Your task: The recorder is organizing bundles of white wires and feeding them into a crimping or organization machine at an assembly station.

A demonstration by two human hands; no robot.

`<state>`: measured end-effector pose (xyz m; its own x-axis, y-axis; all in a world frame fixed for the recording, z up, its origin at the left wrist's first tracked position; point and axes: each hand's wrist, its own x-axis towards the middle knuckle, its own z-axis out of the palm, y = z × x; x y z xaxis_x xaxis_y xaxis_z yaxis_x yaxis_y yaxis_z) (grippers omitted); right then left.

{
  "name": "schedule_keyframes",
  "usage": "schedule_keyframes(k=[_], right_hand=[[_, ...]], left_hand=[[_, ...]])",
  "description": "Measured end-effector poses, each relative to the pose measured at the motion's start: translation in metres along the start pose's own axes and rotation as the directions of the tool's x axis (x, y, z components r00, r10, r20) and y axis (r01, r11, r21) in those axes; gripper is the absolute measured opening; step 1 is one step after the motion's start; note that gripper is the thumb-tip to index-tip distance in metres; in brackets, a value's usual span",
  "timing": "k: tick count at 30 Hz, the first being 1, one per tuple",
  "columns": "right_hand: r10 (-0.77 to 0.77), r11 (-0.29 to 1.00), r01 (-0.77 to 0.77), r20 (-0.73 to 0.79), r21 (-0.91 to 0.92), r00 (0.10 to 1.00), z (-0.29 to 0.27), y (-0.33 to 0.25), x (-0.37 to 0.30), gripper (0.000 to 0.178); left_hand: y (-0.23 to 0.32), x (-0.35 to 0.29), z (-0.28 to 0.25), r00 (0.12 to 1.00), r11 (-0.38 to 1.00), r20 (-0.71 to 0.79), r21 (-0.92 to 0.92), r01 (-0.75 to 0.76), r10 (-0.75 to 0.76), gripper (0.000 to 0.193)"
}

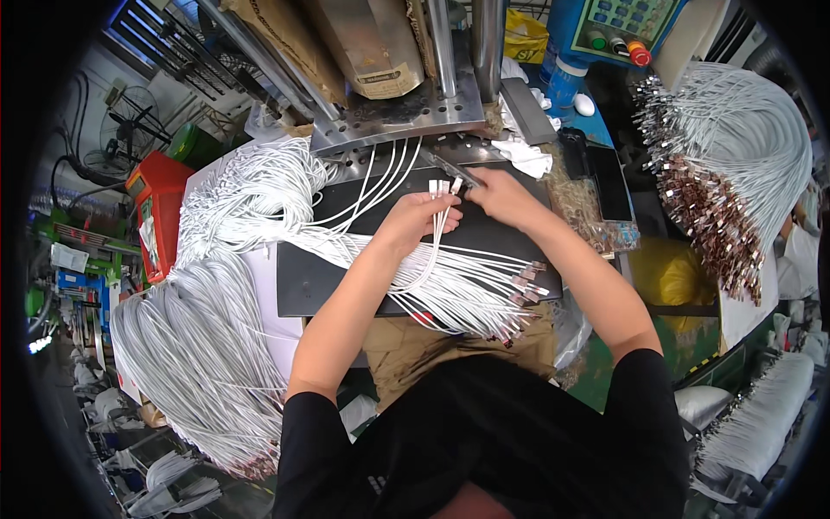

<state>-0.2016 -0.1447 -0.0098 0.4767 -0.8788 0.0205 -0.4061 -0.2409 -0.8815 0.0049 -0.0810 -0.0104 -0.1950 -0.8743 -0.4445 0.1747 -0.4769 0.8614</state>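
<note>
My left hand [413,218] is closed around a few white cables [437,232], just below their white connector ends [444,186], which point upward. These cables bend down toward my lap. Close by on the right, my right hand [501,197] grips a narrow grey metal piece [451,169] that slants toward the machine; its exact kind is not plain. The fingertips of both hands are close together at the connectors. Under my forearms, a bundle of white cables [467,290] lies across the black work surface [298,290], its brownish plug ends to the right.
A press with steel posts [441,52] and a metal plate [393,125] rises ahead. Cable heaps [190,355] lie left, beside a red box [160,208]. A control panel [622,30] with buttons stands far right, near a hanging cable bundle [735,130] and a phone-like black slab [608,183].
</note>
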Motion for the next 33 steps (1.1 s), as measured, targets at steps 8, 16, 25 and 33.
schedule_keyframes(k=[8,16,25,33], right_hand=[[0.269,0.851,-0.264,0.055,0.454,0.962,0.009,0.008,-0.001,0.037],[0.029,0.979,-0.010,-0.091,0.205,0.995,0.021,0.026,-0.001,0.036],[0.010,0.959,-0.037,0.096,0.282,0.995,0.006,0.021,-0.002,0.034],[0.086,0.950,-0.091,0.031,0.298,0.996,0.001,0.015,-0.003,0.034]], left_hand=[[0.004,0.004,0.004,0.996,0.977,0.031,0.197,0.078,-0.086,0.027],[0.002,-0.004,0.022,0.999,0.994,-0.006,0.102,-0.034,0.035,0.028],[0.011,0.001,0.005,0.991,0.988,0.093,0.130,0.081,-0.094,0.026],[0.013,0.002,0.009,0.987,0.977,0.048,0.162,0.142,-0.151,0.026]])
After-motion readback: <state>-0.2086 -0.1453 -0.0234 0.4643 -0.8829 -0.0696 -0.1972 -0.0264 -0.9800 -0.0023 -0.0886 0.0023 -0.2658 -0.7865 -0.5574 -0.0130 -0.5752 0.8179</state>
